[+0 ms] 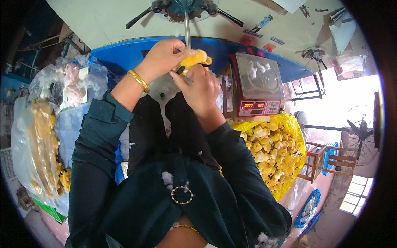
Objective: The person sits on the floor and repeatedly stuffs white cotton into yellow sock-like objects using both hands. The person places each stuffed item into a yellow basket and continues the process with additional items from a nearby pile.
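A small yellow plush piece (pixel 194 61) with a pale end and dark parts is held between my two hands. My left hand (pixel 166 57), with a gold bangle at the wrist, grips it from the left, thumb on top. From below and to the right, the fingers of my right hand (pixel 201 85) pinch it. A thin metal tube (pixel 187 29) comes down from the machine to my left hand. Its lower end is hidden there, so I cannot tell whether it enters the plush. My fingers cover part of the piece.
Right of my hands stands a red digital scale (pixel 260 77) with white fluff on its pan. Below it, a yellow bag (pixel 299 148) holds several yellow plush pieces. Clear plastic bags (pixel 23 139) with more plush lie at left. Black-handled levers (pixel 139 18) flank the tube on the machine.
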Available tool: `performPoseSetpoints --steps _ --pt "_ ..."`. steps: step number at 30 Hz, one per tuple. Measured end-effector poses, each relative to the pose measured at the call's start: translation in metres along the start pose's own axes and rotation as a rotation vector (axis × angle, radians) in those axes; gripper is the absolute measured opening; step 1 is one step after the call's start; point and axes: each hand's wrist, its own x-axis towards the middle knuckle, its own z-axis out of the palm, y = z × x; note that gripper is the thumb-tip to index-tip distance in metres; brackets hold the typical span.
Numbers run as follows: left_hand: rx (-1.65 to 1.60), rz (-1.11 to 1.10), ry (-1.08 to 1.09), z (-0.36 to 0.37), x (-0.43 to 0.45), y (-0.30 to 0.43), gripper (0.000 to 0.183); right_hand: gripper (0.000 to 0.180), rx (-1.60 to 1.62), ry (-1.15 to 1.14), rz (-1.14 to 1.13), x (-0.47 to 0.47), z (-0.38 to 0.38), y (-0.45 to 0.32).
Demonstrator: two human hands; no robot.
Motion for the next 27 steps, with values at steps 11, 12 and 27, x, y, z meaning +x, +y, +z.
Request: performPoseSetpoints --steps 11,12,27 --pt "0.019 -0.012 0.01 0.002 -0.005 -0.004 0.042 0.033 1.041 -0.204 0.799 0.012 0.007 0.024" --pt "0.044 -0.026 0.001 0.002 -0.005 -0.003 0.042 0.031 1.163 -0.258 0.866 0.014 0.008 0.03" --pt "0.42 0.123 0.089 0.009 -0.032 0.007 0.032 0.028 0.945 -0.059 0.627 0.017 0.022 0.055"
